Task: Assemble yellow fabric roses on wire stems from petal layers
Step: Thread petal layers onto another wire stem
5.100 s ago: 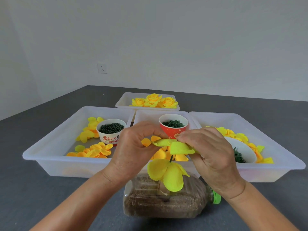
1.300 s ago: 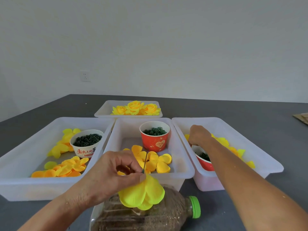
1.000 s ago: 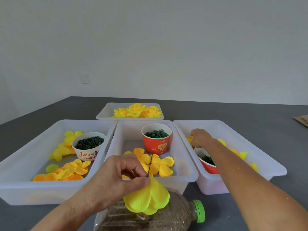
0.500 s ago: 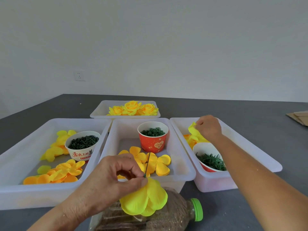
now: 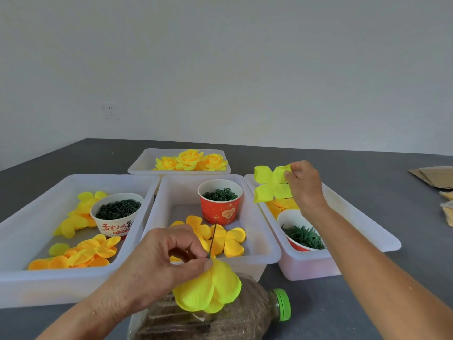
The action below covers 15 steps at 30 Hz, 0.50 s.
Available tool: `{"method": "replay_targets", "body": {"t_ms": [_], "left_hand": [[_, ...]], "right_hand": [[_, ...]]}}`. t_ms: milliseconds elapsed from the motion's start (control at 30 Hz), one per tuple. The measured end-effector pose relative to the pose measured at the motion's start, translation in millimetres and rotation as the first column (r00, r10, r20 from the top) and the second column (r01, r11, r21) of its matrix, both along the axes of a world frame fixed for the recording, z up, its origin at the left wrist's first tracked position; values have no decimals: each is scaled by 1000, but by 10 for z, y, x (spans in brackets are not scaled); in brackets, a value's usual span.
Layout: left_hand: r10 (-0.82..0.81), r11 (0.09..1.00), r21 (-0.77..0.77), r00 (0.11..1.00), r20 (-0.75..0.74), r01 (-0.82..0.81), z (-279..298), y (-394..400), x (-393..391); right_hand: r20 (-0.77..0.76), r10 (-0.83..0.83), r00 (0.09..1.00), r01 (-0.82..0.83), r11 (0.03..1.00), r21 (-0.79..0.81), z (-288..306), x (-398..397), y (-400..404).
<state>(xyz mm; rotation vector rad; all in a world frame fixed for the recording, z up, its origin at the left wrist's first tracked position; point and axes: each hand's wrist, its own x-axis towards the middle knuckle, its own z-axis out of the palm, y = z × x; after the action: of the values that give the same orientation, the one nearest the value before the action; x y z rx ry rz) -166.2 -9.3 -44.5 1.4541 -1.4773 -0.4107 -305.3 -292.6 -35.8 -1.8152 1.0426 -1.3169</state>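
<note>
Head view: our left hand (image 5: 157, 263) pinches the upright wire stem (image 5: 212, 238); right hand (image 5: 302, 184) pinches a petal layer (image 5: 270, 184) above the grey table (image 5: 367, 168), pale wall (image 5: 220, 57) behind.

Matt yellow fabric petal layer (image 5: 271, 184); translucent smooth plastic trays (image 5: 343, 263); glossy paper cup (image 5: 220, 209); matt grey tabletop (image 5: 367, 168).

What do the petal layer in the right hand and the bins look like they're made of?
Petal layer: thin matte fabric, apparently; it creases and droops from the right hand. Bins: translucent white plastic, smooth, slightly glossy, with contents showing faintly through the walls.
</note>
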Motion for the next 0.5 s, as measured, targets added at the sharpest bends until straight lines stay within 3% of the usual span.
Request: {"method": "replay_targets", "body": {"t_ms": [200, 400, 500], "left_hand": [[2, 1000, 1, 1000, -5, -2, -12, 23, 8], [17, 1000, 8, 1000, -19, -17, -30, 9, 10], [17, 1000, 13, 999, -37, -16, -31, 26, 14]], "right_hand": [[58, 233, 971, -230, 972, -54, 130, 42, 509], [146, 385, 911, -400, 912, 90, 226, 32, 1003], [270, 444, 854, -499, 846, 189, 242, -3, 1208]]}}
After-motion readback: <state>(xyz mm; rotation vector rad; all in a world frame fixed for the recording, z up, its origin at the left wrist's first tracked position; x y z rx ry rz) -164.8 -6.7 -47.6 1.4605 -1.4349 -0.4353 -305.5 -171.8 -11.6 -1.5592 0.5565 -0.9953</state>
